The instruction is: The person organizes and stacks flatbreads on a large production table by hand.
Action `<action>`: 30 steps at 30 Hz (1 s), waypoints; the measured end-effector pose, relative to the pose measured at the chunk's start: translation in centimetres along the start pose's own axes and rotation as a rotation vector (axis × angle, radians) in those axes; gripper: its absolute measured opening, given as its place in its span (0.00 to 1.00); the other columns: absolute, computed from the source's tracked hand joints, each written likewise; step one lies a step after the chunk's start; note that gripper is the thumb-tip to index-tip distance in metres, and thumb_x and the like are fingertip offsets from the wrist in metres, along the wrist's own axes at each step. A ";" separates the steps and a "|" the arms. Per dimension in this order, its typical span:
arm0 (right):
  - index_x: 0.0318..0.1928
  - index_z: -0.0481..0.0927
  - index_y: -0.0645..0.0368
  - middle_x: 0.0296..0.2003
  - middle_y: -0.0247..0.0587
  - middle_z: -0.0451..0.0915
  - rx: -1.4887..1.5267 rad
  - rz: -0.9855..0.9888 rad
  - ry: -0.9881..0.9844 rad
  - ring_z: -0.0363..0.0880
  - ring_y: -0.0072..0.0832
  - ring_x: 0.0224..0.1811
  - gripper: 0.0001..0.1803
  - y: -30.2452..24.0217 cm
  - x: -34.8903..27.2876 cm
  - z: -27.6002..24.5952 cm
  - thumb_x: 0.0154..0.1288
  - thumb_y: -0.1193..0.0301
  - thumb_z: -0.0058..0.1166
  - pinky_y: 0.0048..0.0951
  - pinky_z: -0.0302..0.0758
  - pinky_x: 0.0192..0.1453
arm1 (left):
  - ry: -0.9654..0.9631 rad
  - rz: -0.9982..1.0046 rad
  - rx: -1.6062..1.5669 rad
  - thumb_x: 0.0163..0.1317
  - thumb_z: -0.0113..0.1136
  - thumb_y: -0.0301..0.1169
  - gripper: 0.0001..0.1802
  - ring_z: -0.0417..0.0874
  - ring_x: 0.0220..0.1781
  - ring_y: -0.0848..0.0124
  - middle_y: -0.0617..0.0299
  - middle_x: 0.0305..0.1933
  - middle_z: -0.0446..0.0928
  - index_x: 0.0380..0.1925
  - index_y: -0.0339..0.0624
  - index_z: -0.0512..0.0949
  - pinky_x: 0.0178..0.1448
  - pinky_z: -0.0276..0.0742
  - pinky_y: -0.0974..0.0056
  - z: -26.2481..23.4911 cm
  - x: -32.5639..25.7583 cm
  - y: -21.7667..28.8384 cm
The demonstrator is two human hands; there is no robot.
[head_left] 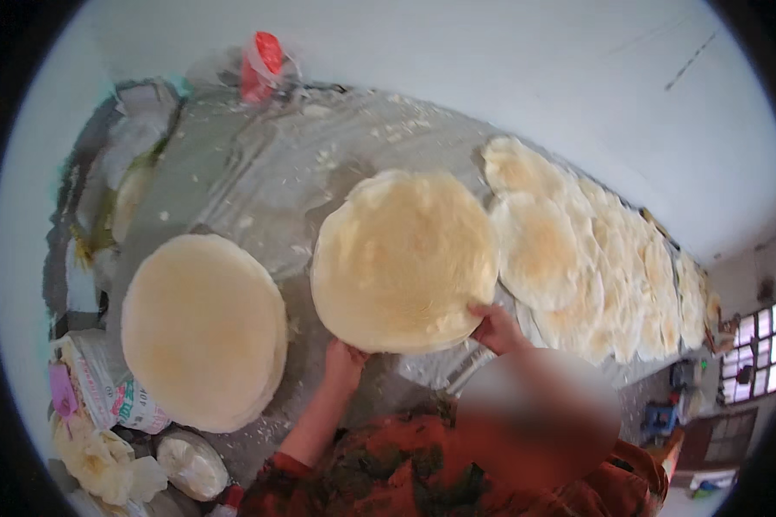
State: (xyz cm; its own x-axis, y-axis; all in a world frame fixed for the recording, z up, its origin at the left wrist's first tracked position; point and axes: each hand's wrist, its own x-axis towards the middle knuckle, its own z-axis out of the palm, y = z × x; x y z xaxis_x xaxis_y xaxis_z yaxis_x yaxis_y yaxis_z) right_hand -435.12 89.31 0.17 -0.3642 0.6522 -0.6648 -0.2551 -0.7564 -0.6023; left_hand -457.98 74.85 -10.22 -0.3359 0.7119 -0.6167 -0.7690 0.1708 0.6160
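Observation:
In front of me is a thick stack of round, thin, pale-yellow flatbreads (405,258), its layers showing at the edge. My left hand (345,356) is closed on its near left edge, the fingers partly hidden beneath. At the near right edge my right hand (495,327) grips the stack, thumb on top and the other fingers mostly out of sight. I cannot tell whether the stack is fully lifted. To the left sits a second neat stack of round flatbreads (203,332), touched by neither hand.
Overlapping loose flatbreads (539,250) stretch along the right side. Crumbs dot the grey sheet-covered surface (259,164). A red plastic bag (263,65) stands at the back wall. Printed bags (116,383) and a clear-wrapped bundle (191,465) lie at the near left.

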 end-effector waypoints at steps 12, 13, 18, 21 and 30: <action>0.32 0.78 0.61 0.28 0.47 0.79 -1.606 -0.436 0.462 0.77 0.45 0.32 0.20 6.3 -4.9 -1.3 0.51 0.55 0.60 0.39 0.74 0.39 | -0.508 -0.103 -0.474 0.65 0.36 0.55 0.32 0.65 0.62 0.60 0.58 0.63 0.62 0.61 0.46 0.59 0.63 0.63 0.52 1.3 0.4 1.9; 0.36 0.77 0.61 0.35 0.48 0.78 -1.558 -0.699 0.325 0.76 0.45 0.39 0.24 6.8 -4.1 -1.0 0.50 0.52 0.60 0.39 0.72 0.44 | -0.497 -0.133 -0.411 0.64 0.36 0.56 0.32 0.65 0.62 0.61 0.58 0.62 0.63 0.61 0.46 0.59 0.63 0.64 0.53 1.8 0.3 2.4; 0.57 0.64 0.64 0.58 0.54 0.64 -1.394 -0.784 -0.035 0.62 0.44 0.61 0.42 7.7 -0.6 6.6 0.48 0.47 0.59 0.35 0.62 0.62 | -0.551 -0.199 -0.345 0.65 0.35 0.57 0.32 0.66 0.62 0.62 0.59 0.61 0.64 0.60 0.47 0.60 0.62 0.63 0.54 3.5 0.4 4.3; 0.62 0.57 0.65 0.61 0.55 0.59 -1.459 -0.663 -0.164 0.58 0.44 0.64 0.48 8.3 0.1 8.2 0.48 0.46 0.58 0.36 0.60 0.65 | -0.548 -0.166 -0.203 0.65 0.37 0.56 0.32 0.68 0.59 0.64 0.60 0.59 0.67 0.60 0.47 0.60 0.56 0.69 0.56 2.7 0.0 4.4; 0.61 0.57 0.65 0.59 0.56 0.62 -1.479 -0.697 -0.142 0.66 0.46 0.59 0.42 13.4 -2.8 6.0 0.53 0.53 0.55 0.37 0.65 0.60 | -0.399 -0.259 -0.189 0.62 0.44 0.32 0.21 0.75 0.50 0.62 0.58 0.49 0.72 0.55 0.40 0.62 0.49 0.75 0.58 -1.2 -3.3 1.4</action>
State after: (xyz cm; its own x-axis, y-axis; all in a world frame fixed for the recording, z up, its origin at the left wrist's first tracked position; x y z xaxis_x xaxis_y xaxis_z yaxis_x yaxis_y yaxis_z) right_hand -442.87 77.08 -3.45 -0.6487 0.7534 -0.1072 0.6011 0.4209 -0.6794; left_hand -458.57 71.92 -7.95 0.0841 0.8736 -0.4793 -0.8966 0.2762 0.3461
